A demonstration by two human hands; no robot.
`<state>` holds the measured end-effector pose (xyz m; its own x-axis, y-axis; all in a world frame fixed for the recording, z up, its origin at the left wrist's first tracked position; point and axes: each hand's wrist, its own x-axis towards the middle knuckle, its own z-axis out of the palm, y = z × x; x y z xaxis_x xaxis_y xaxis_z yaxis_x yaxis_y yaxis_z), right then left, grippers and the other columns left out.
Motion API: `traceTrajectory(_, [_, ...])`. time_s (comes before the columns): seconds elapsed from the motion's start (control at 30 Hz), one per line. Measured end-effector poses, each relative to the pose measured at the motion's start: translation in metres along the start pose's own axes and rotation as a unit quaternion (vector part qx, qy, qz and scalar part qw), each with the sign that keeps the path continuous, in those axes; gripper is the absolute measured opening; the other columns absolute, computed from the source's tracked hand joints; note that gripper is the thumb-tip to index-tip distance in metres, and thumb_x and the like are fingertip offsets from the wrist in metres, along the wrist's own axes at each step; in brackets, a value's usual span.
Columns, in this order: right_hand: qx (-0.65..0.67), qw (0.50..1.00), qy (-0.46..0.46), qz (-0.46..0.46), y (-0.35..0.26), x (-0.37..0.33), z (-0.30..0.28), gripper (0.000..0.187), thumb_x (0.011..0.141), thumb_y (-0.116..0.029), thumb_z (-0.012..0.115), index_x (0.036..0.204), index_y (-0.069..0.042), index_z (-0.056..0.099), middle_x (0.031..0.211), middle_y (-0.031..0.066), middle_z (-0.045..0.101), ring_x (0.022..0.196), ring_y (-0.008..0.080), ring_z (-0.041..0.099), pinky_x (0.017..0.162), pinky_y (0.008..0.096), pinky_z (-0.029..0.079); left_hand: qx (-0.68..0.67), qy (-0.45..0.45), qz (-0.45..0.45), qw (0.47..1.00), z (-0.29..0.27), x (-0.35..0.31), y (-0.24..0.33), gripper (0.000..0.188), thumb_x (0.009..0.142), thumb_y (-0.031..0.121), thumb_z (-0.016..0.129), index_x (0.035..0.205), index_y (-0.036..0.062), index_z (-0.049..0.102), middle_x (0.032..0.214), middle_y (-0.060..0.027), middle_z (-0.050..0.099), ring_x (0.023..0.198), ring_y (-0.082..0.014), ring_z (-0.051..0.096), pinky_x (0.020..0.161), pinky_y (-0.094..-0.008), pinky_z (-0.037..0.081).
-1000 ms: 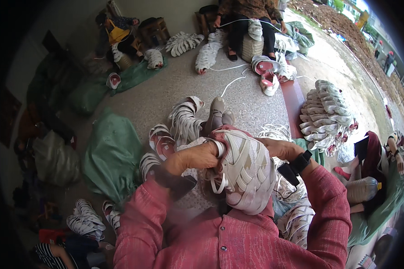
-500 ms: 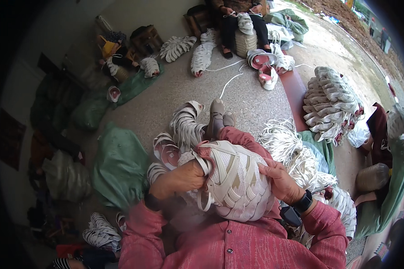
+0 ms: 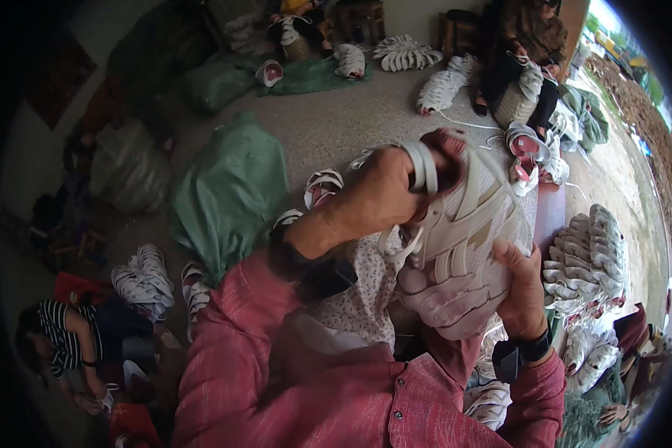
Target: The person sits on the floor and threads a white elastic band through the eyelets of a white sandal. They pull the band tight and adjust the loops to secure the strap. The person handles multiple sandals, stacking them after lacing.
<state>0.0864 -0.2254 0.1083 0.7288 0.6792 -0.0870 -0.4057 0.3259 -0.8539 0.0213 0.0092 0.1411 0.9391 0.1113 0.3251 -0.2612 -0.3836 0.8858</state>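
Observation:
A white mesh shoe upper (image 3: 463, 250) with cream crossing straps and a dark pink lining is raised in front of my chest, tilted and slightly blurred. My left hand (image 3: 384, 190) is closed at its collar, the fingertips partly hidden. A white lace (image 3: 423, 168) loops beside those fingers, and another loop hangs below them. My right hand (image 3: 521, 291) grips the upper's right side, with the thumb on the outer face and the other fingers out of sight behind. Beneath it, flower-patterned cloth (image 3: 369, 287) covers my lap.
A green sack (image 3: 235, 187) lies at left. Stacked uppers (image 3: 586, 261) stand at right, with other bundles (image 3: 142, 280) on the floor. Co-workers sit at the upper right (image 3: 530, 45), at the top (image 3: 299, 15) and lower left (image 3: 67, 328). Another person's hand (image 3: 616, 413) shows at lower right.
My view has swung, so the surroundings sit differently in the picture. Both hands have raised the shoe upper and carried it off my lap, with its collar tipped upward.

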Motion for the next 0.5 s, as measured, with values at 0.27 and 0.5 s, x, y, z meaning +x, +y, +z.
traceTrajectory(0.27, [0.145, 0.985, -0.060, -0.074, -0.003, 0.084, 0.038, 0.057, 0.093, -0.025, 0.066, 0.140, 0.000, 0.047, 0.132, 0.0168, 0.061, 0.120, 0.0302, 0.061, 0.104, 0.0465, 0.049, -0.171, 0.140, 0.017, 0.975, -0.038, -0.032, -0.003, 0.096, 0.078, 0.045, 0.083, 0.148, 0.0003, 0.034, 0.138, -0.0259, 0.049, 0.126, -0.0307, 0.052, 0.099, -0.0422, 0.047])
traceTrajectory(0.5, [0.244, 0.969, -0.035, 0.009, 0.042, 0.120, 0.073, 0.048, 0.095, -0.021, 0.064, 0.137, 0.000, 0.052, 0.135, 0.0177, 0.059, 0.122, 0.0329, 0.059, 0.108, 0.0500, 0.045, 0.283, 0.094, 0.034, 0.954, 0.004, -0.091, -0.051, 0.140, 0.057, 0.042, 0.091, 0.154, -0.0061, 0.002, 0.155, -0.0352, 0.014, 0.144, -0.0526, 0.020, 0.117, -0.0552, 0.024])
